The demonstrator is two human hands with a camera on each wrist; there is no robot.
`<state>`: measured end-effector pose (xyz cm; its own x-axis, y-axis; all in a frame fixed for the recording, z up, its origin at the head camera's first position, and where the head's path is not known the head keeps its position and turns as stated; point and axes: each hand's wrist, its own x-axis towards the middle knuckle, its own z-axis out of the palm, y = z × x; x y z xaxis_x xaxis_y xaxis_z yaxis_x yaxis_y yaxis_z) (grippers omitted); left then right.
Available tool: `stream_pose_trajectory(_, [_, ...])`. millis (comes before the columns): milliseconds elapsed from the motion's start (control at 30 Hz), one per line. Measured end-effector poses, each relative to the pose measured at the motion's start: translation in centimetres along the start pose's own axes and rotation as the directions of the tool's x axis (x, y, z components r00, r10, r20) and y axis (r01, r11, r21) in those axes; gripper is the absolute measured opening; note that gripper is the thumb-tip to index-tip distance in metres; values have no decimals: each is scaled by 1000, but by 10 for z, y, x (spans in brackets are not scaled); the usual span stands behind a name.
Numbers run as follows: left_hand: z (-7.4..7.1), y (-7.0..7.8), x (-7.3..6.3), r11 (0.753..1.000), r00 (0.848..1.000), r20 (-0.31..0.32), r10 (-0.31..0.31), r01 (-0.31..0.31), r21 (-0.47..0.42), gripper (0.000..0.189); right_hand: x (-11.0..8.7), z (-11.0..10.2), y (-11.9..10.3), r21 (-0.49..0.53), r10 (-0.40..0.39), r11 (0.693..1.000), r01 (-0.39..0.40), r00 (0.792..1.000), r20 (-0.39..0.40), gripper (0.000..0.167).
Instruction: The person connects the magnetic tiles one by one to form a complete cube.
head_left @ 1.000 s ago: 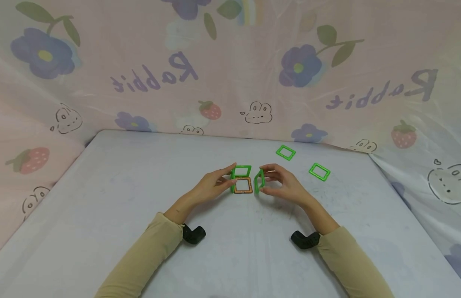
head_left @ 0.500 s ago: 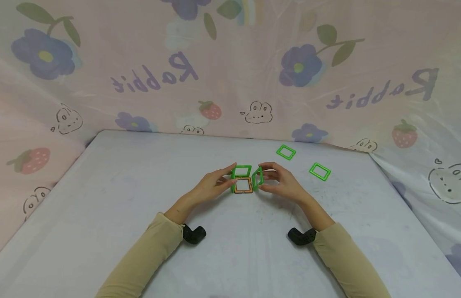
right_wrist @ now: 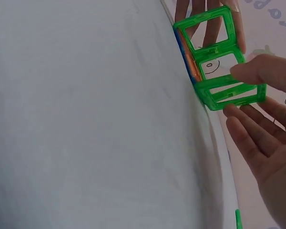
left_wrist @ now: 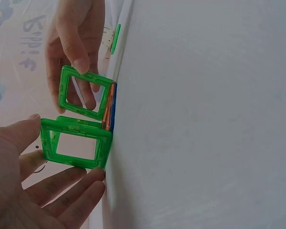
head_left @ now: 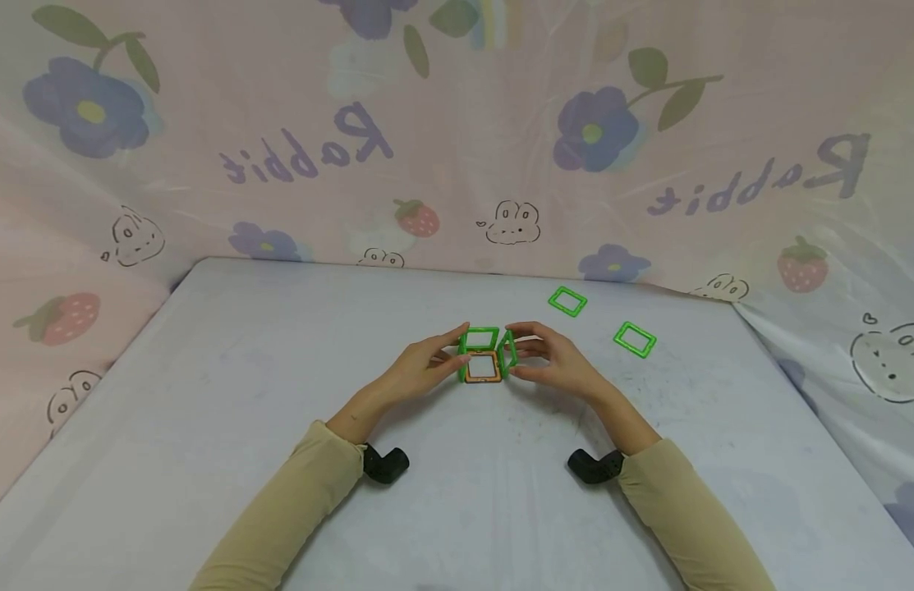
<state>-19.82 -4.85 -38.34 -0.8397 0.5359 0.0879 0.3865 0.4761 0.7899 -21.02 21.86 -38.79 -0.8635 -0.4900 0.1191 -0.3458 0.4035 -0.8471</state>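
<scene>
In the head view an orange square magnetic tile (head_left: 483, 380) lies flat mid-table; the wrist views show a blue layer (left_wrist: 114, 107) under it. Along its far edge stands a green tile (head_left: 482, 330). My left hand (head_left: 412, 368) holds another upright green tile (left_wrist: 104, 148) at the left side, thumb and fingers at its edges. My right hand (head_left: 553, 357) pinches a third green tile (right_wrist: 217, 82) between thumb and fingers. That tile stands at the orange tile's right edge, and in the right wrist view its lower edge appears to meet the base.
Two loose green tiles lie flat at the back right, one (head_left: 567, 290) farther back and one (head_left: 635, 353) nearer. A patterned curtain (head_left: 457, 164) rises behind the white-covered table (head_left: 457, 509). Black wrist-worn devices (head_left: 386, 466) sit near both sleeves.
My right hand has moved left with its green tile, closing the gap to the orange tile's right edge. My left hand and its tile have stayed in place.
</scene>
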Motion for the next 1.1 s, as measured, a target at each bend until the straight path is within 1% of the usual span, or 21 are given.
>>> stream_pose_trajectory(300, [1,-3,0,1000,1000,-9,7,-8,-3,58,4,-1,-4,-50,-19,998,22,999,49,62])
stream_pose_trajectory(467, [1,-1,0,1000,1000,-16,27,-27,-7,57,6,-1,-3,-36,-25,999,28,997,67,62])
stream_pose_trajectory(667, [1,-1,0,1000,1000,-22,14,-15,-24,57,6,-1,-1,-27,-35,999,36,997,69,62])
stream_pose_trajectory(933, [1,-1,1,999,1000,-12,-4,4,-37,57,5,0,-2,-21,7,1000,-6,998,56,64])
stream_pose_trajectory(1033, [1,-1,1,999,1000,-13,-7,6,-38,56,4,1,-4,-28,23,999,-21,999,49,61])
stream_pose_trajectory(1100, [0,0,2,999,1000,-14,-5,5,-37,56,3,2,-10,-39,31,999,-29,999,44,57])
